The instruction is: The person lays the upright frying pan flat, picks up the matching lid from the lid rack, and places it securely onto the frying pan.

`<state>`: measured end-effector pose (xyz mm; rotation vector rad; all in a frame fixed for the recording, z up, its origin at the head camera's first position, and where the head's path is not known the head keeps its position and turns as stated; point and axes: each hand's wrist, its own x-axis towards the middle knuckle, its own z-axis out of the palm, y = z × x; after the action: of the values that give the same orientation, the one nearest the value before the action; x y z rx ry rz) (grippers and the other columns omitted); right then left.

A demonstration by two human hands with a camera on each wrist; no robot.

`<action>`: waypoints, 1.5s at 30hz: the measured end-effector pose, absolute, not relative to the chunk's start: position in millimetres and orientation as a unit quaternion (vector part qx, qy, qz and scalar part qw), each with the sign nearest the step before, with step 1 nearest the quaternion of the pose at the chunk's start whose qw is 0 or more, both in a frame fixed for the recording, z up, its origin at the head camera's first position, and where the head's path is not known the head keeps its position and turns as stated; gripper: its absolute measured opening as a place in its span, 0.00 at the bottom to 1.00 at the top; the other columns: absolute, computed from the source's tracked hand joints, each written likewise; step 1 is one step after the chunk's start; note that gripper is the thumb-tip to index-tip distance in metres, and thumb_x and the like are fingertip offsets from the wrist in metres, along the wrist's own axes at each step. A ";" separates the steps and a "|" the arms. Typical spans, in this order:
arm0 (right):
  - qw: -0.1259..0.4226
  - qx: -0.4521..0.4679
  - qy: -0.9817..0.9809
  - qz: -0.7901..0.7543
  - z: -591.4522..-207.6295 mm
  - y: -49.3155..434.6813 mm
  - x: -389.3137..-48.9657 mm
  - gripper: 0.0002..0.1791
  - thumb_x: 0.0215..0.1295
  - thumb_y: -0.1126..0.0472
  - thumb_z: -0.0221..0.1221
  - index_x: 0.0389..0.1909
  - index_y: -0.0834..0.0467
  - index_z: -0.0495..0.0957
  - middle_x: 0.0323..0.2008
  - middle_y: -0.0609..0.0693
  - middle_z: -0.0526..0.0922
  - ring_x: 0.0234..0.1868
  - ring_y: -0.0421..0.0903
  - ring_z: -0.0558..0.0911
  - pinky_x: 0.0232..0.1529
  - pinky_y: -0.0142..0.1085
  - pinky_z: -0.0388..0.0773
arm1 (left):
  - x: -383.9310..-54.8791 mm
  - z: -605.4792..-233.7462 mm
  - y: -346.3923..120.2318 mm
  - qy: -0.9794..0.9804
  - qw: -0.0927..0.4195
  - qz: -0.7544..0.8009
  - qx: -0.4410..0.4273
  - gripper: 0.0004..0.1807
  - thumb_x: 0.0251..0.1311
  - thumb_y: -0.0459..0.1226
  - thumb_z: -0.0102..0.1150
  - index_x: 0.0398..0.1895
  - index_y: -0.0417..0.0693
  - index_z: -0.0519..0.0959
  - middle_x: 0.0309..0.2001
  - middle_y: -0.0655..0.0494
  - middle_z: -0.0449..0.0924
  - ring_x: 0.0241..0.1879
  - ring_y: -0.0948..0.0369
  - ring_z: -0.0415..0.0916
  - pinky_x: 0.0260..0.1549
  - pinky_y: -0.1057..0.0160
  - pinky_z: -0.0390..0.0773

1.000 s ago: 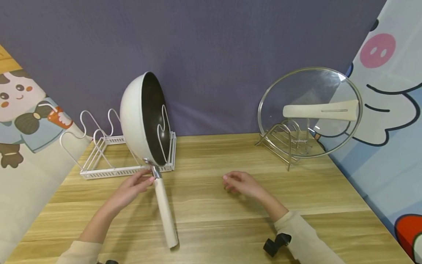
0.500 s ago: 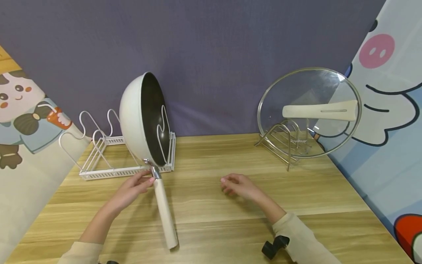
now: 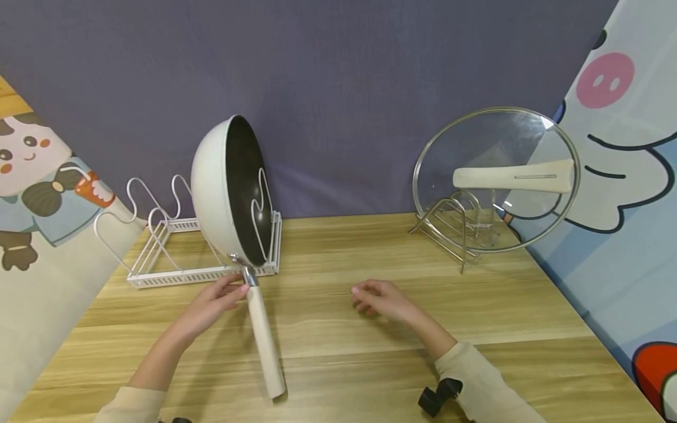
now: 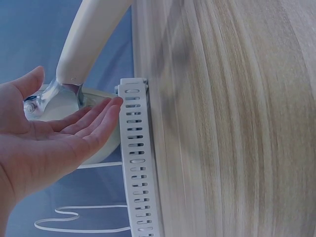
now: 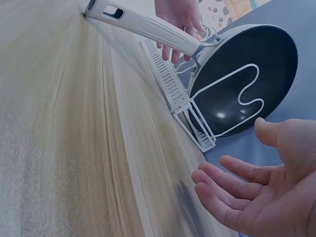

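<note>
A white wok (image 3: 211, 182) with a dark inside stands on its side in a white wire rack (image 3: 185, 276). Its pale handle (image 3: 266, 343) slopes down toward the table's front. Close by the metal neck of that handle is my left hand (image 3: 208, 305), its fingers loosely extended; the left wrist view shows the palm with nothing in it. Whether the fingertips touch the neck I cannot tell. My right hand (image 3: 386, 301) hovers over the middle of the table, fingers relaxed and slightly bent, holding nothing in the right wrist view.
At the right, a glass lid (image 3: 497, 138) with a pale bar handle (image 3: 513, 176) leans in a small metal wire stand (image 3: 455, 235). A dark wall (image 3: 338, 106) closes off the back of the wooden table (image 3: 338, 376). Cartoon panels flank both sides.
My right hand has drifted slightly left and toward the table's front. My left hand and the wok look unmoved.
</note>
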<state>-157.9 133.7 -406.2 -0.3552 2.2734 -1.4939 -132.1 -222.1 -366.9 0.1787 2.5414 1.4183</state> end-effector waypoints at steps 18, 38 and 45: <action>0.199 -0.133 0.812 -0.532 -406.9 129.5 -155.3 0.27 0.72 0.48 0.50 0.56 0.69 0.72 0.49 0.66 0.82 0.44 0.53 0.85 0.45 0.40 0.85 | -130.6 -363.9 -217.3 0.864 0.122 0.487 0.044 0.34 0.70 0.45 0.47 0.69 0.30 0.56 0.61 0.30 0.70 0.60 0.42 0.72 0.58 0.51 0.78; 0.203 -0.146 0.800 -0.545 -408.9 121.5 -153.6 0.26 0.72 0.50 0.50 0.54 0.71 0.72 0.48 0.67 0.82 0.44 0.53 0.85 0.47 0.39 0.85 | -128.9 -365.9 -215.9 0.863 0.120 0.489 0.043 0.33 0.71 0.44 0.47 0.68 0.28 0.57 0.61 0.29 0.70 0.60 0.41 0.72 0.60 0.50 0.76; 0.207 -0.145 0.796 -0.550 -409.2 119.4 -152.3 0.26 0.71 0.50 0.51 0.53 0.72 0.73 0.47 0.67 0.82 0.44 0.53 0.84 0.48 0.39 0.84 | -129.5 -367.4 -214.9 0.862 0.117 0.490 0.048 0.32 0.71 0.44 0.47 0.67 0.27 0.59 0.59 0.31 0.71 0.59 0.42 0.73 0.60 0.49 0.75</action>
<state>-152.3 119.4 -409.2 -0.4049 2.2165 -1.5326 -129.5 -214.9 -367.4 0.1399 2.5236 1.4342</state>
